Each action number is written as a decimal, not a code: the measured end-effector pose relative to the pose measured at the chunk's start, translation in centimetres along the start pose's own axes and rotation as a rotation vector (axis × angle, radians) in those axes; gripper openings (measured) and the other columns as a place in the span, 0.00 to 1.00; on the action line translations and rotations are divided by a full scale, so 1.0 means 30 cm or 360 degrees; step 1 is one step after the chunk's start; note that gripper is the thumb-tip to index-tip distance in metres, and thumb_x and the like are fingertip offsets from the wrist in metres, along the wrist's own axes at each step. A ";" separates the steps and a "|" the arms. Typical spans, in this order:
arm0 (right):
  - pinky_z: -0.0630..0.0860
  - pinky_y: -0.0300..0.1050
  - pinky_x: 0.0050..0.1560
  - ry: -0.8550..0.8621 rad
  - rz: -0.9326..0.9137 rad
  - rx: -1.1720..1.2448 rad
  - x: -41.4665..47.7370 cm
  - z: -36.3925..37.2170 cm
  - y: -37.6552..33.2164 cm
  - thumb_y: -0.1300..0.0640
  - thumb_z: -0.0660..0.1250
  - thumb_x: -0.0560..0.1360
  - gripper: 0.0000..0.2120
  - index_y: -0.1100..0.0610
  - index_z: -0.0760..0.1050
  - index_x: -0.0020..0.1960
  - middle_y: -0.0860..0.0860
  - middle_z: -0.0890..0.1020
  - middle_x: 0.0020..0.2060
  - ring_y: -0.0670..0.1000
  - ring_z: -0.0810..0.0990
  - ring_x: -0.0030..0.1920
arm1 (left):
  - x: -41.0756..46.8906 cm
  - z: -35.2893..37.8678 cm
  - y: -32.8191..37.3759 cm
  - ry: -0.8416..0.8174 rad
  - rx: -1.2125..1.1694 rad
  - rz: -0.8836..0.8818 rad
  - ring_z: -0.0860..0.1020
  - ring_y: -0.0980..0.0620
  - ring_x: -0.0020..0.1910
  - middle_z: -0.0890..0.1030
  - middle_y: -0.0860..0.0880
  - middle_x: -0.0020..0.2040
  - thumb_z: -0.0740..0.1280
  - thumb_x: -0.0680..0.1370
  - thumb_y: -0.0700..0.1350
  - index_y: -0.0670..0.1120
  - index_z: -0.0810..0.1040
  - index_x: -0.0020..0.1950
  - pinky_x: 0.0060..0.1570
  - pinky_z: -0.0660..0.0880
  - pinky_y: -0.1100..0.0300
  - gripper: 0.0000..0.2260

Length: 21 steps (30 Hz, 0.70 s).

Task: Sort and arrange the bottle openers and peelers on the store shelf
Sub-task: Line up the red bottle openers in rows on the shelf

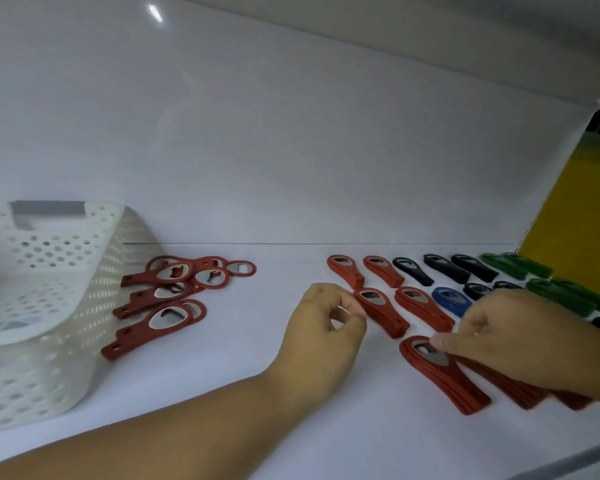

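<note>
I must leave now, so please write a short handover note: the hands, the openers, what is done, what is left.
Left hand: fingers curled at the middle red stack; a grip is unclear.
Right hand: fingertips rest on the front red stack.
Done: red stacks, black stacks, blue stack, green stacks lie in rows.
To do: loose red openers beside the basket.
</note>
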State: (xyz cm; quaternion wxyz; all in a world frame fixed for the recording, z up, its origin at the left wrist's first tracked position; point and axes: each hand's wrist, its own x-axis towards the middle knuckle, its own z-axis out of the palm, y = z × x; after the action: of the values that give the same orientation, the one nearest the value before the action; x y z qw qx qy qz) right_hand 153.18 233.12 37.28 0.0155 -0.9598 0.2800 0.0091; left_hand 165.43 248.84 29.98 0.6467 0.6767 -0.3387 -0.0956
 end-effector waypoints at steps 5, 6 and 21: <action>0.66 0.34 0.27 -0.0014 -0.0291 0.0611 0.036 0.041 -0.141 0.47 0.67 0.74 0.18 0.53 0.77 0.27 0.45 0.69 0.18 0.43 0.67 0.21 | 0.023 -0.016 0.051 0.0085 -0.0097 -0.0092 0.73 0.58 0.30 0.76 0.55 0.33 0.63 0.77 0.39 0.51 0.75 0.37 0.28 0.69 0.70 0.10; 0.65 0.34 0.27 -0.0068 -0.0322 0.0661 0.054 0.067 -0.192 0.48 0.67 0.74 0.18 0.52 0.75 0.26 0.44 0.70 0.18 0.42 0.69 0.21 | 0.038 -0.029 0.076 0.0134 -0.0115 -0.0084 0.74 0.58 0.31 0.76 0.56 0.30 0.62 0.76 0.38 0.50 0.75 0.37 0.30 0.70 0.70 0.10; 0.64 0.39 0.66 0.0127 -0.1016 0.0572 0.441 0.279 -0.688 0.54 0.59 0.76 0.21 0.41 0.66 0.68 0.43 0.63 0.66 0.47 0.63 0.67 | 0.075 -0.355 -0.055 0.0511 0.0290 -0.0142 0.72 0.59 0.33 0.77 0.48 0.33 0.63 0.71 0.45 0.45 0.76 0.35 0.39 0.70 0.63 0.07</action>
State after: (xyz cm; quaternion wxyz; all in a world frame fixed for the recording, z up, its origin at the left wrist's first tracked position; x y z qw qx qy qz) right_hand 175.36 243.70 29.06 0.1749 -0.9804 -0.0360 -0.0830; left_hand 173.72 256.06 30.69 0.6236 0.7533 -0.2082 0.0160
